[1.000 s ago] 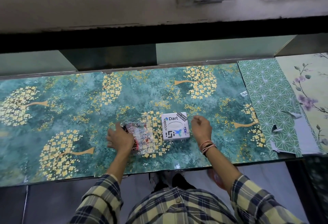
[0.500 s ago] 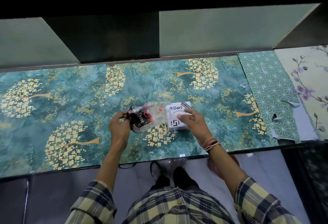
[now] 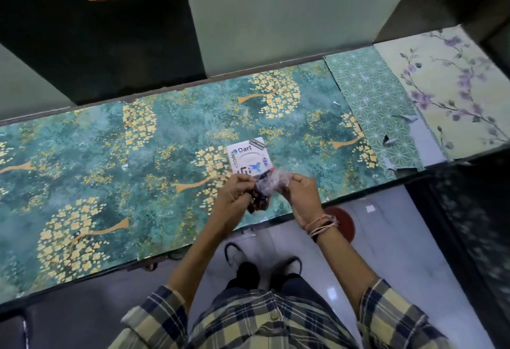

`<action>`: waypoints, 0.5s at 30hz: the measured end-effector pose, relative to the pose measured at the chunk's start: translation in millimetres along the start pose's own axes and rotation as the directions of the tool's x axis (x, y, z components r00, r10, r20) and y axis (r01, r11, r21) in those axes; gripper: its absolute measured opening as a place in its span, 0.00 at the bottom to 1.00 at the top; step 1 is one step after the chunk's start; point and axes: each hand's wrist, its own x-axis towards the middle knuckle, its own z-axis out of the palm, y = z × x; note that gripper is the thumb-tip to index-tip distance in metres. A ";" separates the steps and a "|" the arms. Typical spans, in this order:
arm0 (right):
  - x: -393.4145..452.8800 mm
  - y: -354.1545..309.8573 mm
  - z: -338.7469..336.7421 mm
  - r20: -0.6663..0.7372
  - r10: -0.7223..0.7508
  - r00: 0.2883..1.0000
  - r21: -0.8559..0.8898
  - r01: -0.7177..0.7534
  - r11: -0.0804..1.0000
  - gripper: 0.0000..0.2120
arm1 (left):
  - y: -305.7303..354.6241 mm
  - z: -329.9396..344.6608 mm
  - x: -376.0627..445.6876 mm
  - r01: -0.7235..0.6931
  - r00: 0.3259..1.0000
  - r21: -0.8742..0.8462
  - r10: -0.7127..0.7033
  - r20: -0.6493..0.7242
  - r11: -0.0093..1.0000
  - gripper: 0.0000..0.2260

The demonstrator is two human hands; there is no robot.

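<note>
head view. against half a second ago: found right hand (image 3: 302, 194) off the white box (image 3: 249, 159) and brought across to the clear plastic bag (image 3: 271, 184). found the bag raised off the tabletop and drawn toward the near edge.

noted left hand (image 3: 234, 196) with fingers curled round the bag's left end, where dark contents with a spot of red bunch up. noted right hand pinching the crinkled clear film at the bag's right end between thumb and fingertips. bag held between both hands above the near edge of the table (image 3: 110, 169), just in front of the box and overlapping its near corner in this view. cannot tell whether touching it.

logged white box lying flat on the green-and-gold patterned covering, sticker face up, "dart" legible. thread bands (image 3: 321, 225) on right wrist. farther right on the table: green geometric sheet (image 3: 369, 105), torn at its near end, then pale floral sheet (image 3: 455, 86). below the table edge: red round object (image 3: 343, 220) on the floor, partly hidden by the right forearm, and dark shoes (image 3: 248, 268).
</note>
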 end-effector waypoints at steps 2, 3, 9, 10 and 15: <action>-9.7 -0.7 -13.6 0.027 0.004 1.000 -0.061 -0.002 0.998 0.12 | 3.4 25.2 -4.9 -0.020 0.994 0.000 0.020 0.109 1.000 0.14; -14.8 0.0 -24.0 0.043 -0.013 0.999 -0.062 0.016 0.998 0.12 | 4.8 37.9 -8.6 -0.036 0.988 0.008 0.034 0.150 0.999 0.15; -34.5 12.3 -88.8 0.150 0.104 0.983 -0.153 -0.081 0.985 0.22 | 1.3 86.3 -20.3 -0.270 0.963 0.276 0.252 0.099 0.922 0.10; -38.4 18.2 -98.7 0.142 0.118 0.983 -0.178 -0.092 0.980 0.24 | 1.6 93.6 -23.4 -0.273 0.962 0.291 0.257 0.090 0.917 0.09; -57.1 51.4 -152.0 -0.017 0.115 0.993 -0.030 -0.116 0.993 0.09 | 2.1 135.9 -40.9 -0.166 0.980 0.274 0.128 0.151 0.947 0.11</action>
